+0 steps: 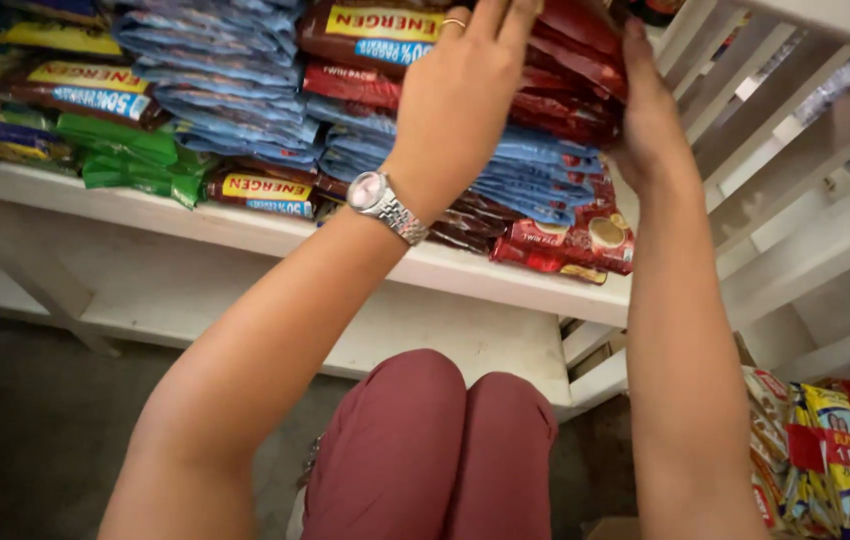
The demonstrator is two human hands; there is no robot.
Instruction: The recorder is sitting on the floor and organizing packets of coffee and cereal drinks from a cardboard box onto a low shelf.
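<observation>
I see the stack of red sachet packs (570, 75) at the right end of the white shelf (245, 228), pressed between both hands. My left hand (460, 95) lies flat-fingered on its front; my right hand (650, 120) cups its right side, fingers hidden. Blue packs (230, 80) lie leftward.

Light's soft, warm, from upper right w/ glare on the white slatted wooden rack (795, 150). My forearms look sharp; glossy red foil sachet packs (570, 90) glint. Floor's dim, shadowed, left corners blur and bend.
</observation>
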